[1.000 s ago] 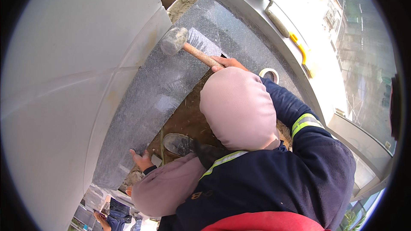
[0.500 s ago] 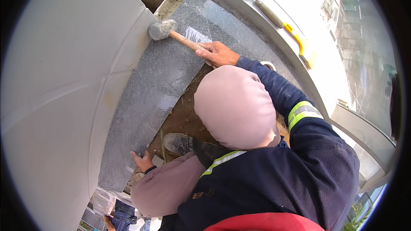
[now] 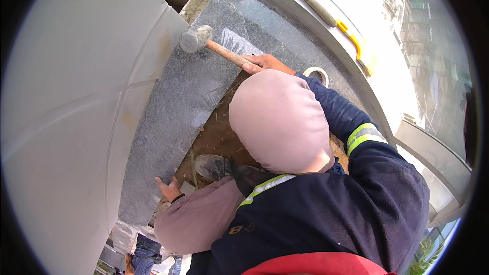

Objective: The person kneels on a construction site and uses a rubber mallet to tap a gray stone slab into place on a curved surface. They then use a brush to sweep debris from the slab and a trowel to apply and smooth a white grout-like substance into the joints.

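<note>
A mallet with a grey, dusty head (image 3: pixel 195 38) and a wooden handle (image 3: pixel 227 54) is in my right hand (image 3: pixel 270 63), whose fingers wrap the handle's end, partly behind my pinkish knee (image 3: pixel 277 119). The mallet head is over the far part of a grey speckled stone slab (image 3: pixel 173 117), close to the white panel; I cannot tell whether it touches. My left hand (image 3: pixel 169 189) rests at the slab's near right edge, thumb and a finger spread apart; its other fingers are partly hidden.
A white panel (image 3: pixel 71 107) borders the slab on the left. On the ledge at right lie a trowel with a grey handle (image 3: pixel 320 11) and a yellow-handled brush (image 3: pixel 351 40). A tape roll (image 3: pixel 326 77) sits beside my right sleeve. Another person (image 3: pixel 145 254) appears at bottom left.
My right hand and the mallet have shifted slightly to the right. More of the tape roll shows beside my sleeve. My left hand stays at the slab's edge.
</note>
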`<state>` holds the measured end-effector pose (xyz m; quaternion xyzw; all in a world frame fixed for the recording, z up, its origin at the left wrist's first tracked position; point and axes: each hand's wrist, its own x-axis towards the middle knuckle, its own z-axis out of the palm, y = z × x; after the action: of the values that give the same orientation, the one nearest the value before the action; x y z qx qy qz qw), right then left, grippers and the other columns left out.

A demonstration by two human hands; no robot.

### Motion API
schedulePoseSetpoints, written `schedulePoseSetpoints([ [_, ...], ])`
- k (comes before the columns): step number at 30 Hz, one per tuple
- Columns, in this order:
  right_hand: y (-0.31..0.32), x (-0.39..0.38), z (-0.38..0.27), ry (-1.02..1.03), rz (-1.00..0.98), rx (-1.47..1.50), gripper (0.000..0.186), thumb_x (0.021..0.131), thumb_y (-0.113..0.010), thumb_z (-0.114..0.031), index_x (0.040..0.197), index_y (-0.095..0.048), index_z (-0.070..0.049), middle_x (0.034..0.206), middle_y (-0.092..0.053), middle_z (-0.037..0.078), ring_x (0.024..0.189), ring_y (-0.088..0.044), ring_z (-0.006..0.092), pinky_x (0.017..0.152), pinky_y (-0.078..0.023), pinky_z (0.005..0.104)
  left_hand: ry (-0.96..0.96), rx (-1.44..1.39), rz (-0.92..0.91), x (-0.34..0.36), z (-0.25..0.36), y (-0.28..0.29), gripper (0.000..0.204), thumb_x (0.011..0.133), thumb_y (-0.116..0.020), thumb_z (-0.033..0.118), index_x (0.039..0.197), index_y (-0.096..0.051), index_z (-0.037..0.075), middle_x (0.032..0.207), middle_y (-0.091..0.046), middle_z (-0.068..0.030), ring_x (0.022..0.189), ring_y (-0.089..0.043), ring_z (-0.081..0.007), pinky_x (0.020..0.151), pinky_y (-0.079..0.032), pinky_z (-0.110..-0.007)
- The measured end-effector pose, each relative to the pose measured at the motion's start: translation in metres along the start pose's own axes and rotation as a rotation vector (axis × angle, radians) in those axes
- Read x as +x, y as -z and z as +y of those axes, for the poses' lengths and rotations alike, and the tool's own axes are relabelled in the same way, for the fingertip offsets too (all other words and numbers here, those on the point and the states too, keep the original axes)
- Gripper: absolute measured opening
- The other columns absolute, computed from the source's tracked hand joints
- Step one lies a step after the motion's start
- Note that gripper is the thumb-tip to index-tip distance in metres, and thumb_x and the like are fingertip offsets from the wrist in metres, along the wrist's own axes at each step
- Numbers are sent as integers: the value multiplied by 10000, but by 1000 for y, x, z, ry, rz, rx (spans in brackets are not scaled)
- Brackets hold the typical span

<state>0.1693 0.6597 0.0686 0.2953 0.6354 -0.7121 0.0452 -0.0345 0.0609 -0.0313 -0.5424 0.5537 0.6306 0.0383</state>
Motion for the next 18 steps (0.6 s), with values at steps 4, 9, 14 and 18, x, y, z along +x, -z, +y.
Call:
schedulePoseSetpoints([
  [4,-18,1,-1,-185,145,-55,691,1017,-614,-573,1463,-607,-45,962,-718,100,904,-666,220,769,-537,390,38,-7,-100,-1,7,5,607,973,-755,417,1425,-552,67,1428,-558,-94,1243,-484,-275,988,-427,-496],
  [9,6,-7,-8,-71,79,-58,636,1048,-556,-562,1376,-674,-30,852,-695,94,810,-653,222,683,-521,400,-50,63,-56,-18,-3,-5,599,976,-748,438,1400,-556,60,1397,-573,-85,1242,-476,-279,972,-432,-503],
  [14,5,-4,-10,-82,110,-63,682,1036,-573,-577,1430,-630,-23,875,-669,105,809,-634,221,676,-503,394,-68,143,-215,11,3,11,610,964,-762,446,1394,-555,67,1375,-571,-75,1219,-478,-277,916,-461,-484],
  [18,1,-7,-6,8,153,-137,676,1041,-581,-555,1447,-609,-16,777,-589,62,703,-550,174,598,-440,374,13,76,-58,5,6,2,645,923,-804,450,1409,-554,106,1397,-565,-53,1216,-481,-281,924,-454,-482],
])
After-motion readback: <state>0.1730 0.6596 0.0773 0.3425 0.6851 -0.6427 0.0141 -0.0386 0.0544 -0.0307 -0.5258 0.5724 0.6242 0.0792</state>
